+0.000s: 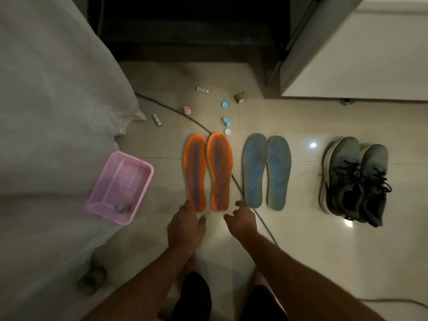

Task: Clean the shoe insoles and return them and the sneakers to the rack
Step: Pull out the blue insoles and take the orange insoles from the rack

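A dim room with a glossy beige tiled floor, seen from the head camera looking straight down. The orange insoles lie side by side on the tiles, toes pointing away from the person. Just right of them lies a pair of blue-grey insoles, and farther right, well apart from them, a pair of dark sneakers stands together. Left of the orange insoles, a pink basket rests on a white sheet. Beyond their toes are small bottle caps and tubes, and a grey cable runs under them. The left hand has loosely spread fingers, fingertips touching the heel of the left orange insole. The right hand hovers just below the right orange insole's heel, fingers relaxed and slightly curled, holding nothing.
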